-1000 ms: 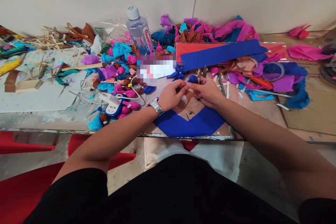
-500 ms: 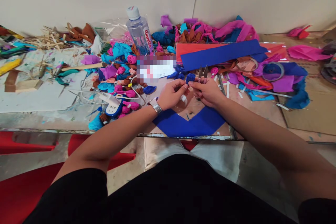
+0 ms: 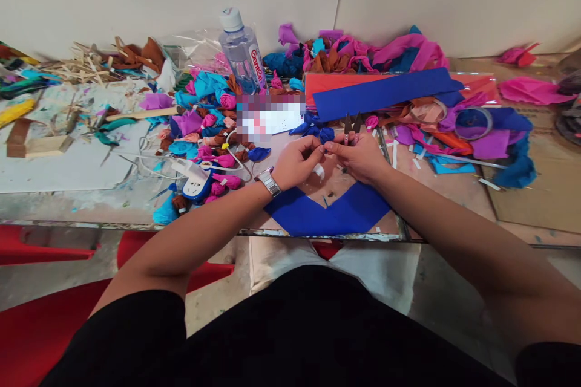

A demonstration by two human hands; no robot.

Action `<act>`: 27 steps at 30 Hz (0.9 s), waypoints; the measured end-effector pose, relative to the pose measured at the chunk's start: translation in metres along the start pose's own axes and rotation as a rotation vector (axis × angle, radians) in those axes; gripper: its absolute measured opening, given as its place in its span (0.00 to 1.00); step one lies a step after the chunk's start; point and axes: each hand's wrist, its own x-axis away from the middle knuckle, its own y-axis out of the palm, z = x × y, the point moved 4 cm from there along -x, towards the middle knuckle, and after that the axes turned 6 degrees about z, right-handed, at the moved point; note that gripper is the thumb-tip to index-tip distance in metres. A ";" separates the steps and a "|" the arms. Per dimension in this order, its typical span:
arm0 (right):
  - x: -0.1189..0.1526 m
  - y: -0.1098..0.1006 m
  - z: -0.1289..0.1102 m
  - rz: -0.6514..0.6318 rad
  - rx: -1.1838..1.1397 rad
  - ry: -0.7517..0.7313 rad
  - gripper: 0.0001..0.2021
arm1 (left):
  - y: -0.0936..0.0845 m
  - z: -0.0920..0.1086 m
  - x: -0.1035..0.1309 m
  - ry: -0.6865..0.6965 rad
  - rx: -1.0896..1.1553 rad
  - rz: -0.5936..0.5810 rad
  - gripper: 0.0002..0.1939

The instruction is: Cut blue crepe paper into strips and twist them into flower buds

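Note:
Between the fingertips of my left hand (image 3: 296, 163) and my right hand (image 3: 361, 156) is a small blue crepe-paper flower (image 3: 326, 134), pinched at its base. Both hands are closed. Small dark-bladed scissors (image 3: 353, 124) also sit in my right hand, blades pointing away from me. A bit of white tape (image 3: 320, 171) hangs just below my left fingers. Near the table's front edge, a folded blue crepe-paper strip (image 3: 327, 221) lies below my hands. Just behind the flower are more blue paper pieces and a lit phone (image 3: 272, 121), partly blurred out.
A water bottle (image 3: 242, 54) stands behind the phone. To the left are a blue-and-white power strip (image 3: 196, 184) with a white cable and many paper flowers. Tape rolls (image 3: 472, 123) and paper scraps lie right. A long blue paper piece (image 3: 385, 94) rests on orange paper.
The blue flower has turned and sunk slightly between my fingertips, its bunched top now tilted farther from me. My hands and forearms have barely shifted.

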 end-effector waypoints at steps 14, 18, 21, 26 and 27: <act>-0.010 -0.005 -0.011 -0.002 0.077 0.057 0.21 | -0.004 0.016 0.002 0.198 -0.267 -0.089 0.14; -0.030 -0.033 -0.019 0.042 0.236 0.054 0.15 | 0.001 0.028 0.006 0.303 -0.206 -0.330 0.18; -0.041 -0.055 -0.024 0.160 0.336 -0.001 0.18 | 0.008 0.036 0.013 0.393 -0.101 -0.561 0.17; -0.046 -0.058 -0.023 0.062 0.617 -0.028 0.13 | 0.019 0.037 0.023 0.516 -0.070 -0.722 0.19; -0.047 -0.057 -0.024 0.044 0.727 -0.072 0.10 | 0.020 0.036 0.024 0.534 -0.071 -0.729 0.18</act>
